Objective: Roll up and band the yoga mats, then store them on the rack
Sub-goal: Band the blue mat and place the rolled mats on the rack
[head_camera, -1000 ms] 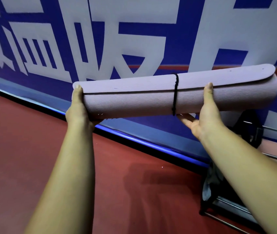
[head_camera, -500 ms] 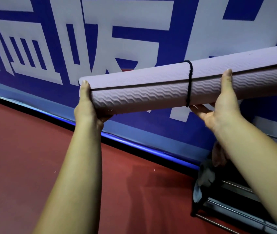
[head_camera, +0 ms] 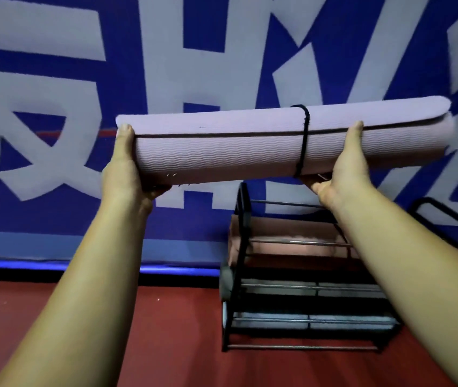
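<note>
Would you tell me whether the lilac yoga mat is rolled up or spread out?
Rolled up: the yoga mat forms a cylinder, and a black band circles it.

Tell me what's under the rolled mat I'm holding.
The black rack stands below it, holding a pink mat and darker mats lower down. Fingers beneath the roll are mostly hidden.

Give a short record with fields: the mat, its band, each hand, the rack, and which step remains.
mat: lilac yoga mat, rolled, held roughly level, higher than the rack
band: black band round the mat, right of its middle
left: left hand grips the mat's left end
right: right hand grips just right of the band
rack: black metal, by the wall, rolled mats on its shelves
step left: put the mat on the rack
</note>
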